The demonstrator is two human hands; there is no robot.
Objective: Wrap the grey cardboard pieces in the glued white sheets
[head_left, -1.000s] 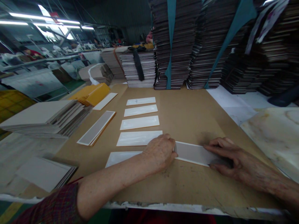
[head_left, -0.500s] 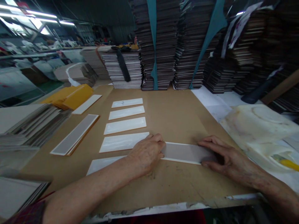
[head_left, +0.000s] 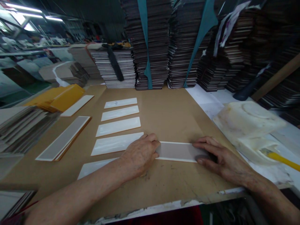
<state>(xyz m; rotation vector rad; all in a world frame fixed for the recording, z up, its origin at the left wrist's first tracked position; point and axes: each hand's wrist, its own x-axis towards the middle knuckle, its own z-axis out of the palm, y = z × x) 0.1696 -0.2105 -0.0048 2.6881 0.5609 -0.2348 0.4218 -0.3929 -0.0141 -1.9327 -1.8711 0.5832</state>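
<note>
Brown tabletop: five white strips, two hands.

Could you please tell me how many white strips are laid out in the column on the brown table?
5. Four lie free, front to back; the nearest strip is partly hidden under the left hand and forearm. Others could be hidden there.

One head-worn camera looks forward and down from close above the brown cardboard-covered table; it faces the tall dark stacked sheets at the far edge.
</note>
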